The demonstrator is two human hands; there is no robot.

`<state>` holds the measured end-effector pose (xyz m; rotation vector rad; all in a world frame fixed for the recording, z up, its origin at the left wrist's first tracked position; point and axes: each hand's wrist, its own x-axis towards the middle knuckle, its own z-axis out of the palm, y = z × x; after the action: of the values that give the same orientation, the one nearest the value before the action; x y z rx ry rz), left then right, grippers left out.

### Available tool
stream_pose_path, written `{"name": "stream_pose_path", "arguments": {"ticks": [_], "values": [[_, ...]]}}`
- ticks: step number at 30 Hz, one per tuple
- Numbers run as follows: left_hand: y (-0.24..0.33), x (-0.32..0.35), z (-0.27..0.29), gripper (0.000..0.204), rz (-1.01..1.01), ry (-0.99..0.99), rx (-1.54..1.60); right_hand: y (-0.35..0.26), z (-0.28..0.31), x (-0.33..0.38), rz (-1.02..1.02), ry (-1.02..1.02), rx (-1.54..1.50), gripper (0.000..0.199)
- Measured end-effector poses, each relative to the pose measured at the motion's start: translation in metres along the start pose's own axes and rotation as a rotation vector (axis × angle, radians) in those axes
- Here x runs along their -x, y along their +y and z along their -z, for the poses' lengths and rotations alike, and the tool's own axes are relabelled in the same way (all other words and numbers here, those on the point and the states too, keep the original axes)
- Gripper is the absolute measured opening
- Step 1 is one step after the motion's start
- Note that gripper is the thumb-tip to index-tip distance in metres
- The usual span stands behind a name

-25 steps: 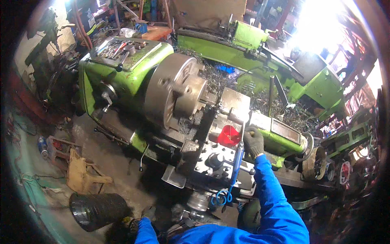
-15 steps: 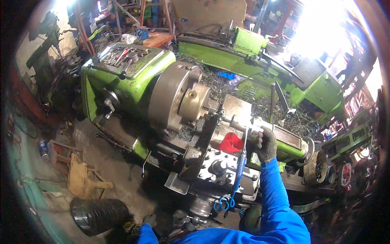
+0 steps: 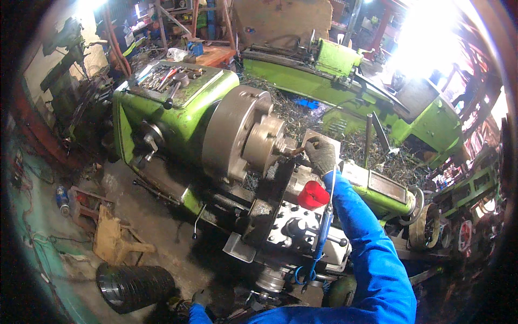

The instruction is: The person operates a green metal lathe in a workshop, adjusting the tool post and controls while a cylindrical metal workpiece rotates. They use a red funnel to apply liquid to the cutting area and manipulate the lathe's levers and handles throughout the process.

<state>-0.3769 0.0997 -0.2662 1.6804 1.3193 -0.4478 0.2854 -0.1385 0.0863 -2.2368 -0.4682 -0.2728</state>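
Observation:
A green lathe fills the middle, with a large grey chuck facing right. My right hand, in a dark glove and blue sleeve, is closed on a small metal piece just right of the chuck jaws, above the tool post. A red cap sits on the carriage below that hand. A blue cord hangs along my forearm. My left hand shows only as a gloved edge with a blue cuff at the bottom, low beside the machine; its fingers are hidden.
Loose hand tools lie in the tray on top of the headstock. A second green lathe stands behind, with metal swarf between. A black ribbed cylinder, wooden blocks and a blue can lie on the floor at left.
My right hand has moved up and left from the carriage near the red cap to the spot beside the chuck jaws. The view has shifted closer to the machine.

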Motion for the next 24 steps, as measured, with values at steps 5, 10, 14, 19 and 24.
{"name": "stream_pose_path", "arguments": {"ticks": [5,10,14,19,24], "values": [[-0.025,-0.007,-0.007,0.041,-0.009,-0.028,-0.097,-0.007,0.000,-0.008,0.000,-0.083,0.066,0.027],[-0.035,-0.014,-0.012,0.043,-0.032,-0.047,-0.119,-0.032,0.008,-0.002,-0.154,-0.085,-0.045,0.028],[-0.034,-0.023,-0.011,0.045,-0.070,-0.064,-0.135,-0.016,0.000,-0.003,-0.043,-0.052,0.058,0.029],[-0.037,-0.042,-0.009,0.047,-0.167,-0.091,-0.164,-0.014,0.002,-0.004,-0.147,-0.113,0.002,0.030],[-0.042,-0.061,-0.007,0.046,-0.193,-0.115,-0.202,-0.025,0.005,0.002,-0.101,-0.067,0.045,0.030]]}}
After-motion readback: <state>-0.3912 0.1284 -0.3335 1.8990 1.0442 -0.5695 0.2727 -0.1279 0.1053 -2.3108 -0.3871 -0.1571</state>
